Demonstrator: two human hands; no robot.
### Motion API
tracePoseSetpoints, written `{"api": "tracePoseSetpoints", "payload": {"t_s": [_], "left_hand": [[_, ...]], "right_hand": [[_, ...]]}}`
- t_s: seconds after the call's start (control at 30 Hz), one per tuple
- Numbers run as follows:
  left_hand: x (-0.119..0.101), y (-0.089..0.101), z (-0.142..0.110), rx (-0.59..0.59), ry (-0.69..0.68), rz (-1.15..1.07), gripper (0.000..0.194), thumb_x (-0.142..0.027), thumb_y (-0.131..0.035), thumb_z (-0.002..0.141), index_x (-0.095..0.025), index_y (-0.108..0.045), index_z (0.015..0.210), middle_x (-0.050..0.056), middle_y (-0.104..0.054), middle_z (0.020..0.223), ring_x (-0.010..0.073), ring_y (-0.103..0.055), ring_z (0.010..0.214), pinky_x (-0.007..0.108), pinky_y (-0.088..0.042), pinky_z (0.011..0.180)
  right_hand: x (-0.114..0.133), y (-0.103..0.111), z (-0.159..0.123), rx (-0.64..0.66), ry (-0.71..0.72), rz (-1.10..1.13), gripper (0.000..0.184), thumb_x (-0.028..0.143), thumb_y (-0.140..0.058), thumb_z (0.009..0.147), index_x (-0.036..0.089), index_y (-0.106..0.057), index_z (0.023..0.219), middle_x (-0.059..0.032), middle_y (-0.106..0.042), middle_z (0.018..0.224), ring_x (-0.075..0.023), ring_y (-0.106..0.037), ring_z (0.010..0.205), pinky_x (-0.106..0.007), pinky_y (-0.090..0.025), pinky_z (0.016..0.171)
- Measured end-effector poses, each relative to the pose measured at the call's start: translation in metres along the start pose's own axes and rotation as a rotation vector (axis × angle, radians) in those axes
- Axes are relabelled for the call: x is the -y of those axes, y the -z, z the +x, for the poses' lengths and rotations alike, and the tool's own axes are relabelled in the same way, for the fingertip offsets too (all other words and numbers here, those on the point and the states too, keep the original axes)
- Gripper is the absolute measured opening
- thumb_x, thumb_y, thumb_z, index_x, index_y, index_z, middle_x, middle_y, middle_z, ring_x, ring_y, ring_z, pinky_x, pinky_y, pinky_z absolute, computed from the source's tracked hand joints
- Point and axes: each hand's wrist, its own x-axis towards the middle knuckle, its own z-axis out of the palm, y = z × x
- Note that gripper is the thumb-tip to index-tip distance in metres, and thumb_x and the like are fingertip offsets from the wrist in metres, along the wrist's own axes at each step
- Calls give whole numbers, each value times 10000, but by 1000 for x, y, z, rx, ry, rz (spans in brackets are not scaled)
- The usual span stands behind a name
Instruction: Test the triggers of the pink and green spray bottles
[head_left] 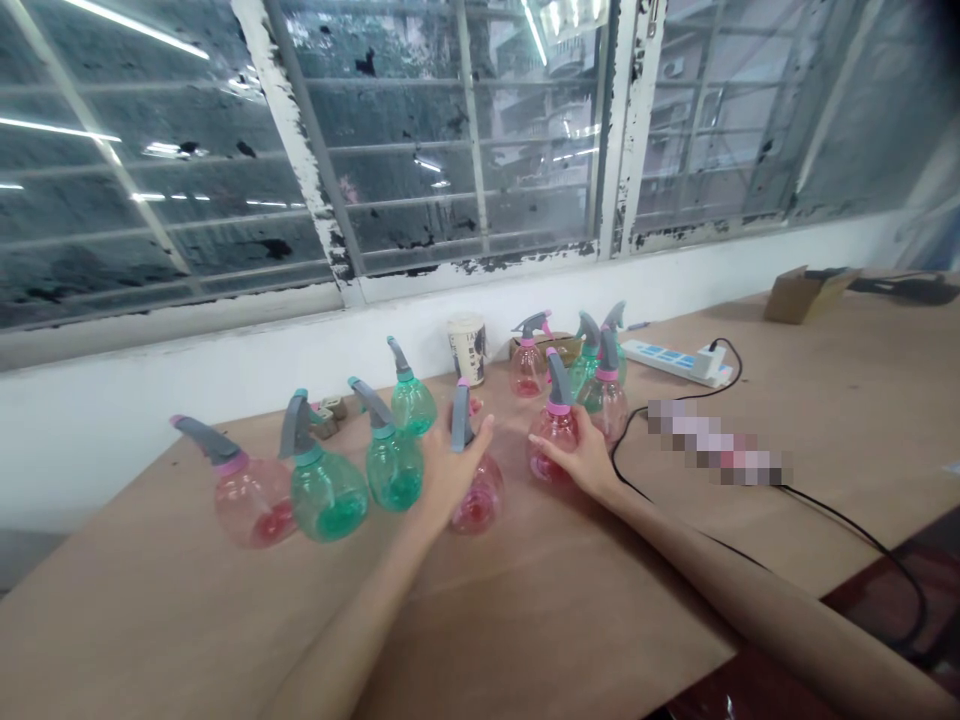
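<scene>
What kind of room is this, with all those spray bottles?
It's probably a workroom or small workshop. Plastic spray bottles stand on a long wooden bench, beside a power strip, under old windows with peeling paint.

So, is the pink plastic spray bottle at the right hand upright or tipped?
Upright: the pink plastic spray bottle sits base-down, grey trigger head on top.

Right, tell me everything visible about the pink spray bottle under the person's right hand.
This round, translucent pink plastic spray bottle stands upright on the tan tabletop, with a little red liquid in its base. A pink collar joins it to a grey trigger head. The person's right hand lies against its right side, fingers across its front.
</scene>
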Motion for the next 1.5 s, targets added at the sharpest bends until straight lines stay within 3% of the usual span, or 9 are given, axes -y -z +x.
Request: {"api": "tracePoseSetpoints", "payload": {"t_s": [0.63,0.87,1.0,1.27,1.5], "left_hand": [[0,-1,2,3,-18,21,297,-340,-621,799,-215,-597,1067,51,-683,1018,175,-648,843,309,-486,804],[-10,6,0,-18,-1,89,161,-362,-591,801,-207,-612,838,-27,-615,686,130,-580,636,237,-445,656],[-11,7,0,3,2,94,185,-387,-579,811,-208,-595,768,-41,-570,629,121,-545,583,233,-424,604],[-3,3,3,20,6,15,251,-343,-616,800,-217,-609,1016,42,-682,976,182,-638,880,309,-468,826],[-2,2,1,6,3,23,239,-326,-619,804,-218,-612,1017,49,-682,1016,199,-638,939,344,-472,869]], "right_hand": [[4,2,0,11,2,-22,641,559,-694,663,187,-500,1147,-108,-631,1089,-283,-601,979,-451,-456,889],[2,3,0,34,-14,0,640,533,-714,664,182,-489,1150,-106,-630,1093,-274,-600,992,-425,-454,894],[3,3,0,32,-12,0,635,526,-714,668,187,-488,1154,-105,-628,1105,-277,-596,1001,-431,-451,899],[4,4,1,40,-20,6,617,527,-705,669,191,-499,1144,-102,-633,1080,-282,-602,983,-455,-452,889],[5,4,1,45,-23,28,604,529,-707,668,198,-499,1129,-95,-635,1087,-282,-600,1004,-443,-448,905]]}}
